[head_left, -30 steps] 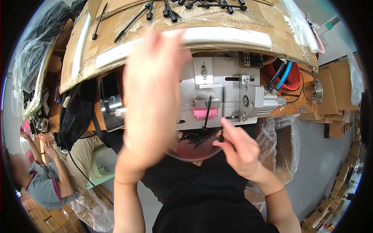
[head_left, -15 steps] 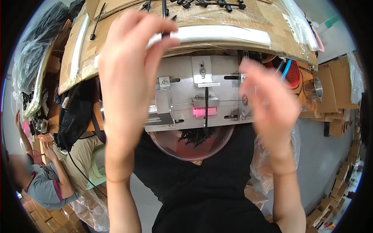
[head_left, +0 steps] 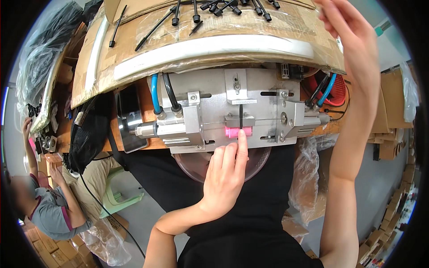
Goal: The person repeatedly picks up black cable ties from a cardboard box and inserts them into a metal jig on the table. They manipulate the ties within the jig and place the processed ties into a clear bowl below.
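Note:
My left hand (head_left: 223, 176) reaches to the metal fixture (head_left: 214, 96). Its index finger is stretched out, the tip on the lower part of a thin black rod (head_left: 241, 117); the other fingers bend loosely and the thumb is hidden. The rod lies across a small metal block (head_left: 231, 120) and a pink cylinder (head_left: 231, 132), its upper end at a metal stop (head_left: 244, 102). Up at the far right, beside the cardboard, is my right hand (head_left: 353, 33), its fingers bent inward and slightly blurred. Whatever they may hold is hidden.
Black rods with knobbed ends (head_left: 196, 18) lie on the cardboard (head_left: 268, 30). Pneumatic cylinders (head_left: 172, 134) with blue and black hoses flank the fixture. A clear bowl (head_left: 257, 165) sits below it, a phone (head_left: 132, 120) at left, a red basket (head_left: 339, 91) at right. A co-worker (head_left: 53, 210) sits left.
My left hand has come down from the cardboard onto the black rod. My right hand has moved up and away from the fixture's right side to the far right.

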The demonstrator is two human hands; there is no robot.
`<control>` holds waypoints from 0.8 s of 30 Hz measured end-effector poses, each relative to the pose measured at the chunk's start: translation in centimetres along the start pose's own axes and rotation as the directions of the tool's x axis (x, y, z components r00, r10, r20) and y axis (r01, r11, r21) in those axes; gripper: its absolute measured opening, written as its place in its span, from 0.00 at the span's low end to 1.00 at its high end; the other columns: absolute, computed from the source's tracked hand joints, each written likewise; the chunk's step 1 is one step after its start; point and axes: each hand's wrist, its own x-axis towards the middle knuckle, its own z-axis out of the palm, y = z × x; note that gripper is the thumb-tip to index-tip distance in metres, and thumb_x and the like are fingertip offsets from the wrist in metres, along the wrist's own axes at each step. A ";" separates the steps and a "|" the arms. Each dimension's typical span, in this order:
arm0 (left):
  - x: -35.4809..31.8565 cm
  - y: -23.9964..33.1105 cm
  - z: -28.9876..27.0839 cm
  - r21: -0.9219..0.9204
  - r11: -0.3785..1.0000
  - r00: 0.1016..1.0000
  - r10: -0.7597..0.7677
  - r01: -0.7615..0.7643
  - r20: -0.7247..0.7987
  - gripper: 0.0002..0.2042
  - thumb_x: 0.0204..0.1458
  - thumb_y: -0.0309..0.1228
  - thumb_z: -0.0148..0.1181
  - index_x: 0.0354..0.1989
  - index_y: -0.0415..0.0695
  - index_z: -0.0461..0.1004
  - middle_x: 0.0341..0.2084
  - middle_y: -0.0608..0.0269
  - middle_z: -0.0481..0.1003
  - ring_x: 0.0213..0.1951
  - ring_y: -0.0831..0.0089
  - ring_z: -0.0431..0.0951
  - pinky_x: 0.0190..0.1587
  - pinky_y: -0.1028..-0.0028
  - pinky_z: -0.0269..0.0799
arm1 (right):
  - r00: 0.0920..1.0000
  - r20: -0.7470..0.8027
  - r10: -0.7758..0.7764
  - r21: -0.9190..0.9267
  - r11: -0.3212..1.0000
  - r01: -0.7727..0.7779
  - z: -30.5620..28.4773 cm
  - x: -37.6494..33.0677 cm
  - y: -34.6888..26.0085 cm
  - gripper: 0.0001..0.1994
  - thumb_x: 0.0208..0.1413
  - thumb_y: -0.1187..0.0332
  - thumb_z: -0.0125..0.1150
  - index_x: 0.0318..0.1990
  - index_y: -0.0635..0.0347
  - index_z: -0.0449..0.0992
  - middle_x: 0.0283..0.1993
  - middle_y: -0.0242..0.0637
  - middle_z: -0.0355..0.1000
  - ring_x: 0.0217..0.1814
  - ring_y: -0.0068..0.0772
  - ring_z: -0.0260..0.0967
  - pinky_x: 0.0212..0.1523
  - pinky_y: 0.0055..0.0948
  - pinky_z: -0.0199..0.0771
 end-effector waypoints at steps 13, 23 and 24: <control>15.1 -8.7 -7.3 0.129 0.990 0.894 0.105 -0.053 -0.435 0.14 0.52 0.23 0.60 0.48 0.45 0.76 0.36 0.59 0.74 0.38 0.60 0.74 0.42 0.67 0.70 | 0.969 0.212 -0.128 -0.064 0.987 0.145 5.4 -21.8 -1.7 0.31 0.41 0.85 0.69 0.58 0.76 0.68 0.31 0.43 0.73 0.26 0.35 0.67 0.28 0.30 0.70; 19.6 -8.4 -10.3 -0.136 0.987 0.995 -0.074 0.083 0.065 0.07 0.50 0.24 0.63 0.37 0.36 0.78 0.28 0.53 0.77 0.33 0.63 0.77 0.39 0.69 0.72 | 0.950 0.298 -0.091 -0.108 0.986 0.128 7.5 -22.5 -0.5 0.32 0.45 0.79 0.69 0.61 0.70 0.67 0.21 0.34 0.62 0.22 0.31 0.60 0.25 0.31 0.65; 19.5 -8.7 -10.3 -0.123 0.992 0.999 -0.026 0.030 0.039 0.08 0.50 0.25 0.63 0.38 0.38 0.78 0.28 0.55 0.76 0.32 0.65 0.76 0.38 0.70 0.71 | 0.945 0.316 -0.086 -0.117 0.985 0.129 7.1 -22.2 -0.8 0.31 0.46 0.78 0.69 0.61 0.69 0.67 0.21 0.34 0.62 0.22 0.31 0.60 0.25 0.31 0.66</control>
